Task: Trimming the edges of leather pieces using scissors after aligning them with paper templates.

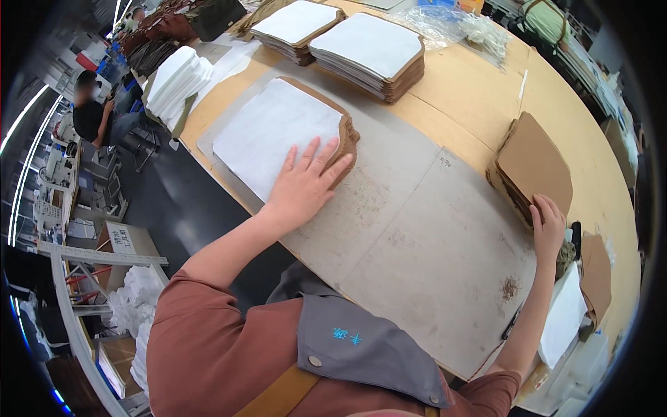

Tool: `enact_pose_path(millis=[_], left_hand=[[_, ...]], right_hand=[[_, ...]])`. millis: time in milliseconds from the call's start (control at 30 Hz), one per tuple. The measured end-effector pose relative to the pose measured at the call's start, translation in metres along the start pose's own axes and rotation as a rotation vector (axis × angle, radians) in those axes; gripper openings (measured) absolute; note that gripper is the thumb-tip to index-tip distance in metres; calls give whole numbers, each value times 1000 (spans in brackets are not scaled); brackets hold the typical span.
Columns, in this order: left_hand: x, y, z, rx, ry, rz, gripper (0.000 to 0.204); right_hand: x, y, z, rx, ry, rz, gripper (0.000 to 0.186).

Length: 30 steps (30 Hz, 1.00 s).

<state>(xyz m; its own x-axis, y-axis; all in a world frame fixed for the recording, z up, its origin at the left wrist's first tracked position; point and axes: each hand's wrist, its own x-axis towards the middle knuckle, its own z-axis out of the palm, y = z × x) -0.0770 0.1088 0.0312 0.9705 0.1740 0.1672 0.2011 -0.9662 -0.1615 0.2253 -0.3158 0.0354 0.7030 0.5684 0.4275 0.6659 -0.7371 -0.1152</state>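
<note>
My left hand (306, 177) lies flat with its fingers spread on the right part of a stack of white-topped panels (267, 132). Brown, uneven edges show along that stack's right side. On the right, my right hand (549, 224) pinches the near edge of a brown panel (535, 163), the top one of a second stack. This panel has cut corners and its brown face is up. Dark, rough layers (511, 187) show beneath it at the left side. The undersides of my right fingertips are hidden.
A grey board (417, 236) covers the near tabletop. Two white-topped stacks (368, 45) stand at the back, with clear plastic bags (465, 31) to their right. White sheets (564, 316) and a brown piece (596, 278) lie near my right forearm. A person (94, 111) sits at far left.
</note>
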Motion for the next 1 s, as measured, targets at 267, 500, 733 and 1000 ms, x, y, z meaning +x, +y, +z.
enact_pose_path(millis=[267,500,733,1000], left_hand=[[-2,5,-13,-97,45,97,77],[-11,63,-6,-429,202,567,48],[-36,101,6,-569,82,701,43],[-38,113,15,-711,-2,627,36]], right_hand=[[2,4,18,-157,94,-127,14],[-2,14,2,-85,85,-17,8],[11,6,0,386,89,180,20],[1,0,3,70,199,-145,20]])
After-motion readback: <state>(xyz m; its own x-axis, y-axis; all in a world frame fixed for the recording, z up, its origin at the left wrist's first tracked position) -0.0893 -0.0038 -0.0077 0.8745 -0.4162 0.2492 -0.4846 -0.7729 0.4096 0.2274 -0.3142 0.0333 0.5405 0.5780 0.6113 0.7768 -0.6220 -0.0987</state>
